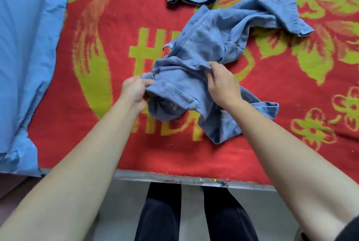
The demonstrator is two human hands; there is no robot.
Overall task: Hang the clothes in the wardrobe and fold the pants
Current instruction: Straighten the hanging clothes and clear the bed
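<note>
Pants (206, 42) | crumpled on middle of blanket (81, 149), one leg trailing toward its far edge | left hand (136, 90) pinches apparent waistband edge; right hand (223, 83) pinches a fold beside it | assessment: soft, limp denim, moderately heavy, not slippery; best held at both waistband corners

Blanket (116, 143) lettering (144, 52) half under jeans (204, 46), unreadable.
</note>
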